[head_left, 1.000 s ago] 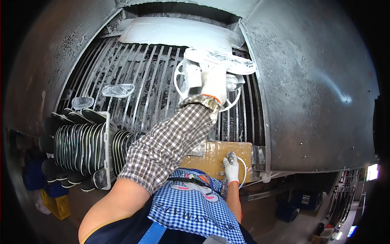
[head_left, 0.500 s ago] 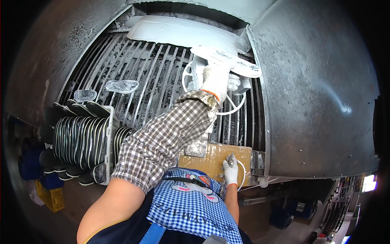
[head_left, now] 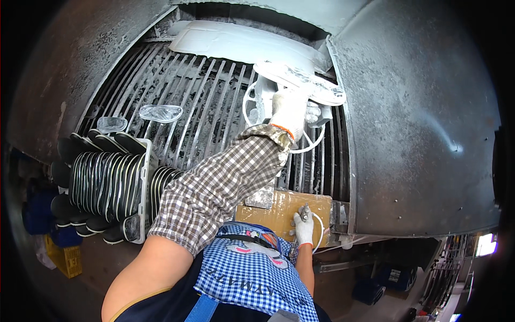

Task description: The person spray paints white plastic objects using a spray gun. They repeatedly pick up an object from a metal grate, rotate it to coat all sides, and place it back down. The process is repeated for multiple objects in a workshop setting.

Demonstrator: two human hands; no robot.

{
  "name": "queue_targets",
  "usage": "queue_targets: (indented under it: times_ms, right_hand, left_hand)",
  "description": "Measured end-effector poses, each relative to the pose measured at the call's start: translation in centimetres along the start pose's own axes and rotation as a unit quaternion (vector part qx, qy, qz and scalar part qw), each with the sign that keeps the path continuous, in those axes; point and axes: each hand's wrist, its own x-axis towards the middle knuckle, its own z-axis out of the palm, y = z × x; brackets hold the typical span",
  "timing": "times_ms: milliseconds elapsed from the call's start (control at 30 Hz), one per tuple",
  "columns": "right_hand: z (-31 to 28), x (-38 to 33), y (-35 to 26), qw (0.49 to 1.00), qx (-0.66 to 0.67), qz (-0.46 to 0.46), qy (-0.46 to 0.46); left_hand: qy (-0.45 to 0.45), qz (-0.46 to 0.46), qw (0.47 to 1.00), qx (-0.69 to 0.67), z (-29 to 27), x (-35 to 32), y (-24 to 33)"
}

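My left hand (head_left: 289,109), in a white glove with an orange cuff, reaches over a slatted metal rack (head_left: 188,104). It is closed at the near side of a white-coated shoe sole (head_left: 284,73); its fingertips are partly hidden. Behind and beside this hand stands a white ring-shaped stand (head_left: 248,102). My right hand (head_left: 304,228), also gloved, is closed around a small metal spray gun (head_left: 305,212) low in front of my body. A white hose (head_left: 322,231) curves beside it.
A white crate (head_left: 144,188) at left holds several upright black soles with pale edges. Clear sole-shaped pieces (head_left: 161,113) lie on the rack. A brown taped board (head_left: 287,206) forms the near edge. Dark metal walls (head_left: 418,118) flank the booth; a white sheet (head_left: 241,43) lies at the back.
My left hand has shifted very slightly to the right. The right hand and spray gun are practically unmoved.
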Motion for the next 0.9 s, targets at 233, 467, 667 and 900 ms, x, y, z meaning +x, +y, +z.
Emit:
queue_targets:
  times_ms: [233, 467, 667, 900]
  right_hand:
    - [-0.3, 0.3, 0.6, 1.0, 0.004, 0.028, -0.005]
    - [-0.3, -0.1, 0.4, 1.0, 0.001, 0.006, -0.001]
    - [-0.2, 0.1, 0.8, 1.0, 0.006, 0.01, 0.003]
    - [-0.4, 0.8, 1.5, 1.0, -0.005, 0.002, 0.002]
  left_hand:
    - [0.017, -0.054, 0.997, -0.045, 1.4, -2.3, 0.8]
    - [-0.009, -0.034, 0.996, -0.081, 0.7, -2.5, 1.1]
    - [0.016, -0.03, 0.996, -0.077, 1.1, -3.6, 1.2]
    - [0.021, -0.033, 0.996, -0.084, 0.4, -3.0, 1.0]
